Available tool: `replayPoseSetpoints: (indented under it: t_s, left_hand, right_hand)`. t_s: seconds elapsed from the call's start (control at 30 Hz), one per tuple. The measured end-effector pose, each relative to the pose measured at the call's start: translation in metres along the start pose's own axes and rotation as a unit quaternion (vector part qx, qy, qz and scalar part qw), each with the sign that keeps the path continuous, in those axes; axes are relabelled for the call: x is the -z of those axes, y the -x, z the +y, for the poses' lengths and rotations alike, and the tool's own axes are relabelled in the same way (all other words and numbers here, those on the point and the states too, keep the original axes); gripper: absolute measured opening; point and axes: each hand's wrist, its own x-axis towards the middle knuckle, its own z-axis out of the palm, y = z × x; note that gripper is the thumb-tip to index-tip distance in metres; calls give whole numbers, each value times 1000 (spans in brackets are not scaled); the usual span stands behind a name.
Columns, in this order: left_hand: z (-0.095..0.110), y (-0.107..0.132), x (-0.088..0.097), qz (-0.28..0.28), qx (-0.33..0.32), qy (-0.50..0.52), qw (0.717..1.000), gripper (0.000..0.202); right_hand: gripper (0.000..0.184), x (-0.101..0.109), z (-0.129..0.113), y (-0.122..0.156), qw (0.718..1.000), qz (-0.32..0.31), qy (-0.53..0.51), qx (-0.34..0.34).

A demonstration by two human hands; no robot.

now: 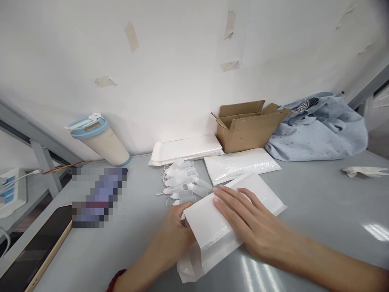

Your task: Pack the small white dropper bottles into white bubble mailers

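Observation:
A white padded mailer (pixel 209 227) lies at an angle in front of me, its near left end loose and gaping. My left hand (pixel 178 233) is closed around the left edge of that end; the thumb shows while most of the fingers are hidden by the mailer. Flat on the mailer's top rests my right hand (pixel 247 219), fingers stretched out toward the far left. Several small translucent plastic squeeze bottles (pixel 182 178) with thin cap loops lie in a heap just beyond my left hand. A second, bulging white mailer (pixel 243 164) lies behind the one under my hands.
Against the wall are a stack of flat mailers (pixel 188 148), an open cardboard box (pixel 249 132) and a light blue cloth bag (pixel 319 134). A tumbler (pixel 103 142), a pixelated item (pixel 101 196) and a phone (pixel 36 247) are on the left. Crumpled white material (pixel 364 171) lies far right.

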Motion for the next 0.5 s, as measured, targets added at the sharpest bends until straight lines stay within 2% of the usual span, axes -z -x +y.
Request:
replayPoseSetpoints:
  t_s: [0.13, 0.23, 0.33, 0.4, 0.5]
  left_hand:
    - [-1, 0, 1, -46, 27, 49, 997, 23]
    - [-1, 0, 1, -91, 50, 74, 992, 19]
    - [-2, 0, 0, -83, 52, 71, 993, 20]
    - [-3, 0, -2, -63, 23, 55, 996, 24]
    - [-4, 0, -5, -78, -6, 53, 996, 27]
  right_hand:
    - [50, 2, -3, -1, 1000, 2, 1, 24]
    - [53, 4, -3, -2, 1000, -11, -14, 16]
    - [56, 5, -1, -2, 999, -11, -31, 13]
    - [56, 6, -1, -3, 999, -3, -36, 19]
    - [52, 7, -3, -3, 999, 10, -26, 39]
